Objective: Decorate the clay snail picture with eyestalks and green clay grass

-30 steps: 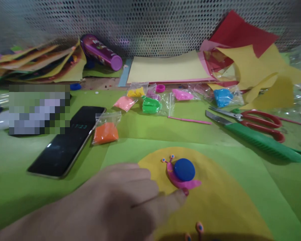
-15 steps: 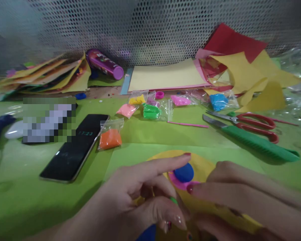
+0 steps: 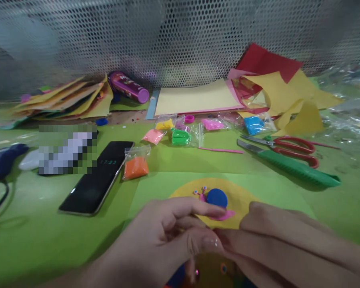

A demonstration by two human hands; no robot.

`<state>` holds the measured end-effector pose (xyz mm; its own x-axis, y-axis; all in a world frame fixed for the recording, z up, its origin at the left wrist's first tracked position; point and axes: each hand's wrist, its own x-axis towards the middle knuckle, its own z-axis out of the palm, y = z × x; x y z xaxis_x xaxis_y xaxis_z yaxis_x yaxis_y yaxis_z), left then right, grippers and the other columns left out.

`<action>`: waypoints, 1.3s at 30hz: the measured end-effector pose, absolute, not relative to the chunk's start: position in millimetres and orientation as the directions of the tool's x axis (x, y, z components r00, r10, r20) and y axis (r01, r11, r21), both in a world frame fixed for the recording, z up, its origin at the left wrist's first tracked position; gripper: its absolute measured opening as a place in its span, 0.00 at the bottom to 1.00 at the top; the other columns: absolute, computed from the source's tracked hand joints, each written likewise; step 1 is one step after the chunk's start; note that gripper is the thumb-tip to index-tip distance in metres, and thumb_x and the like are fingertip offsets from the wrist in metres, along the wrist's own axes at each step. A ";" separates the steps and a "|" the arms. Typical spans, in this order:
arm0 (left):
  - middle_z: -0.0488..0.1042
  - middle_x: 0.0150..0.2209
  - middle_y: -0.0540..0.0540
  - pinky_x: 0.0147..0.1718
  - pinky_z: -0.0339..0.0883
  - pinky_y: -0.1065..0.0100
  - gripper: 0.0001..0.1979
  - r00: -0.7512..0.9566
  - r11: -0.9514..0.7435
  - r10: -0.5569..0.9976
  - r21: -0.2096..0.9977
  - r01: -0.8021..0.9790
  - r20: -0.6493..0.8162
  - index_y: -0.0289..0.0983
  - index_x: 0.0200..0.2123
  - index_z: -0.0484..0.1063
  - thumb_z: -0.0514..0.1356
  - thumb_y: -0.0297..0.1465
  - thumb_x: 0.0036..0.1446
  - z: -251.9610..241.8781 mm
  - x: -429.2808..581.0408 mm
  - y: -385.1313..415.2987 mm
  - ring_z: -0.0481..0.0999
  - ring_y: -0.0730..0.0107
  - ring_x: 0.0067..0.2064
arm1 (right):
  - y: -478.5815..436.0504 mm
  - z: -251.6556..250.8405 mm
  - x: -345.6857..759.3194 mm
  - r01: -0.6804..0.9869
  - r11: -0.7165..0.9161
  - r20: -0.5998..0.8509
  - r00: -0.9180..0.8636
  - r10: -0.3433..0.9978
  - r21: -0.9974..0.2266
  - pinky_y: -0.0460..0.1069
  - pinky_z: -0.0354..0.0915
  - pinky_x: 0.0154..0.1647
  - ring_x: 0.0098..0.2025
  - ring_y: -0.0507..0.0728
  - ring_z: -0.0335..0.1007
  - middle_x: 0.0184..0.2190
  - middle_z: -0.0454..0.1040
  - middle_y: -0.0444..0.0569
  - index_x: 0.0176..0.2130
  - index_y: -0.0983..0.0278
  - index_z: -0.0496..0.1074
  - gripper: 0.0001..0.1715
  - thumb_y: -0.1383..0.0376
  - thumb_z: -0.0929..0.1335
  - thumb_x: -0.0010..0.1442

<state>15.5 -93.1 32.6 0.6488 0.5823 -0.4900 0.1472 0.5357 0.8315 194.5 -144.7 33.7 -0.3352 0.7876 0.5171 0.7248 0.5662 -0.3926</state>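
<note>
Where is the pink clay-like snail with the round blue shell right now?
In the head view, the snail sits just right of centre, in the lower half, on the rounded yellow paper, partly hidden behind the fingers of the left hand.

The near middle is blocked by the left hand (image 3: 168, 232) and the right hand (image 3: 288, 240), held close together over the yellow paper disc (image 3: 241, 194). A lane across the green surface (image 3: 192, 162) is left between the orange clay packet (image 3: 136, 167) and the green utility knife (image 3: 300, 168), bounded on its far side by a thin pink strip (image 3: 220, 150). Passage is obstructed on the left by the smartphone (image 3: 97, 180), and beyond the knife by the red-handled scissors (image 3: 313, 161); the back is closed off by the perforated metal panel (image 3: 192, 40)
</note>
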 end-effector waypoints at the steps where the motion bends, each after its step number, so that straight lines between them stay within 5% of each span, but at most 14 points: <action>1: 0.68 0.18 0.57 0.16 0.54 0.82 0.09 0.672 0.527 0.571 0.838 0.140 -0.472 0.38 0.37 0.75 0.64 0.35 0.53 31.0 15.4 -92.2 0.58 0.87 0.15 | -143.5 33.4 195.5 0.687 0.594 0.533 -0.343 0.773 -0.419 0.43 0.67 0.20 0.21 0.49 0.69 0.21 0.72 0.40 0.28 0.57 0.73 0.23 0.66 0.57 0.69; 5: 0.73 0.22 0.52 0.11 0.46 0.83 0.10 0.687 0.542 0.528 0.821 0.180 -0.499 0.35 0.30 0.72 0.66 0.36 0.50 29.8 16.4 -88.2 0.57 0.87 0.16 | -140.8 34.1 198.0 0.606 0.651 0.586 -0.346 0.733 -0.457 0.41 0.68 0.23 0.22 0.48 0.70 0.23 0.73 0.43 0.28 0.60 0.73 0.24 0.67 0.56 0.69; 12: 0.76 0.24 0.51 0.12 0.47 0.82 0.08 0.667 0.481 0.558 0.848 0.224 -0.493 0.35 0.29 0.72 0.63 0.34 0.54 37.6 16.7 -87.2 0.57 0.86 0.17 | -146.0 34.0 203.4 0.661 0.595 0.534 -0.331 0.778 -0.457 0.40 0.66 0.22 0.22 0.47 0.68 0.25 0.71 0.43 0.35 0.61 0.72 0.08 0.70 0.64 0.62; 25: 0.76 0.24 0.53 0.12 0.45 0.81 0.08 0.668 0.485 0.543 0.839 0.245 -0.509 0.36 0.30 0.72 0.65 0.34 0.49 35.5 15.9 -85.3 0.56 0.85 0.16 | -141.1 25.3 200.1 0.613 0.571 0.495 -0.314 0.810 -0.546 0.41 0.63 0.20 0.22 0.47 0.65 0.26 0.68 0.41 0.36 0.59 0.68 0.11 0.75 0.64 0.56; 39: 0.75 0.24 0.51 0.12 0.47 0.82 0.06 0.650 0.462 0.560 0.845 0.269 -0.513 0.35 0.28 0.73 0.64 0.33 0.51 33.1 15.1 -83.2 0.59 0.85 0.17 | -141.5 23.7 204.8 0.627 0.599 0.496 -0.360 0.790 -0.499 0.40 0.65 0.21 0.22 0.47 0.67 0.25 0.70 0.41 0.36 0.61 0.70 0.07 0.72 0.66 0.58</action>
<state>15.1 -83.2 33.1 0.6503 0.5599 -0.5133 0.2693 0.4619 0.8450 204.8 -141.5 23.7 -0.3600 0.7903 0.4958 0.6268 0.5985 -0.4989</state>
